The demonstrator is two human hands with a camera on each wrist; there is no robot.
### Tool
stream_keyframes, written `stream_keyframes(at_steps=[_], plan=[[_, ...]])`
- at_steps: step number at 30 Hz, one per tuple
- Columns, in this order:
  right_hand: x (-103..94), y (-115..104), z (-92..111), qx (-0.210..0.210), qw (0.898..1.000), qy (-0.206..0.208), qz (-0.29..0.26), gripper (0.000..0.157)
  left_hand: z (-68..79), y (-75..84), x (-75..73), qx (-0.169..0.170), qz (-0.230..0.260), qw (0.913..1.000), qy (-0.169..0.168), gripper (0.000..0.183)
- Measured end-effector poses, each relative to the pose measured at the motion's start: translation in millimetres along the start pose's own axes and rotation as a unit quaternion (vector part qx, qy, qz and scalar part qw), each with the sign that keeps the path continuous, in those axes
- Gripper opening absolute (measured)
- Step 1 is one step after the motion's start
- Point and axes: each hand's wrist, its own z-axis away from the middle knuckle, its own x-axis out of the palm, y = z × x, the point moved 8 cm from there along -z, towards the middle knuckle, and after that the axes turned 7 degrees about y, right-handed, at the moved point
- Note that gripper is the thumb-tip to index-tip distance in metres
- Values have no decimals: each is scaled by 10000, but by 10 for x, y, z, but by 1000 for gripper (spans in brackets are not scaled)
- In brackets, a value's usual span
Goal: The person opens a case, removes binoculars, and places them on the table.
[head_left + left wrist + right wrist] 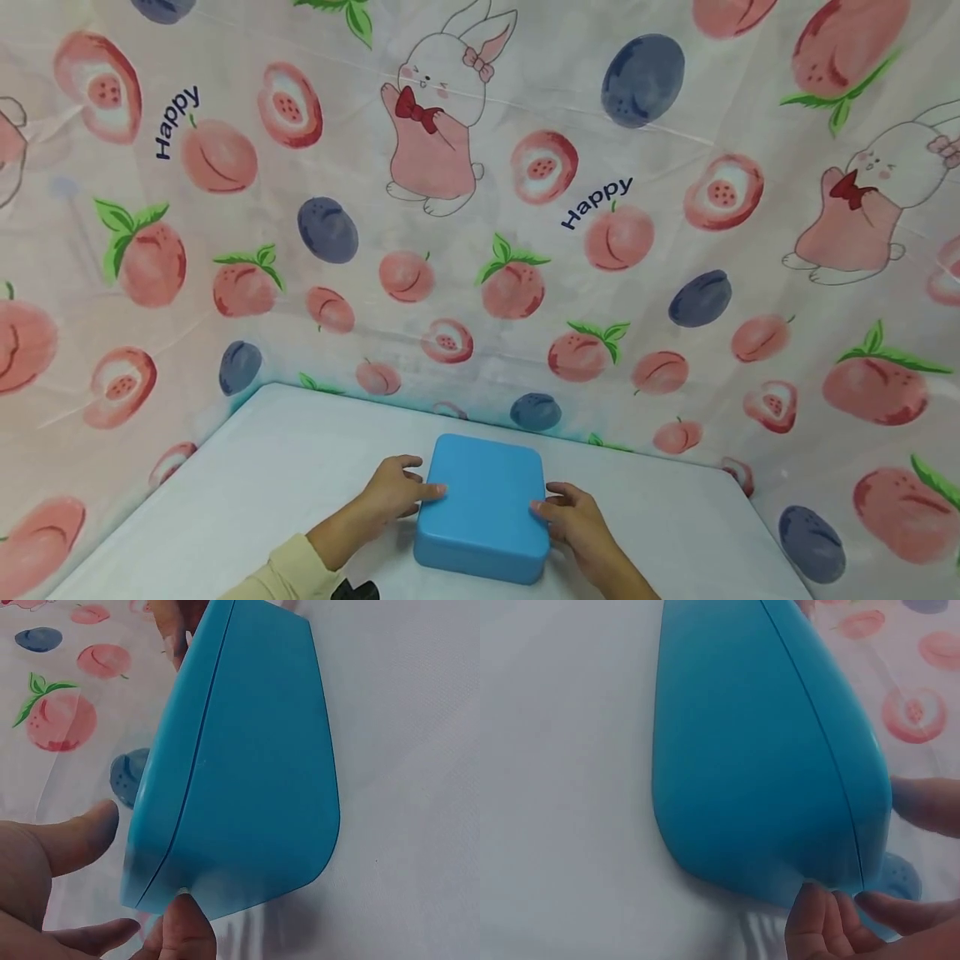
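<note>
A blue lidded box (pixel 483 508) with rounded corners lies on the white table, its lid on; a thin seam runs round its side. My left hand (pixel 397 492) holds its left side, thumb over the lid's edge and a fingertip against the side wall in the left wrist view. On the opposite side, my right hand (pixel 573 521) grips the box with the thumb at the lid edge. Its curled fingers (pixel 810 915) press the wall close to the seam in the right wrist view. What the box contains is hidden.
The white table (pixel 300 450) extends around the box. Behind it and at both sides hangs a cloth (pixel 450 233) printed with peaches, rabbits and blue fruit. A small black object (pixel 356 591) shows by the left sleeve (pixel 296 567).
</note>
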Motion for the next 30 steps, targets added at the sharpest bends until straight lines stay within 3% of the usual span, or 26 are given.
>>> stream_keyframes(at_steps=[8,18,30], plan=[[-3,-7,-41,78,10000,43,6,60,-6,6,-29,-92,44,9999,63,62],[-39,-49,-64,543,9973,161,468,39,12,44,-36,-246,-116,9993,241,36],[-27,-136,-106,711,9943,170,776,39,-34,70,-55,-494,-175,9977,428,31]])
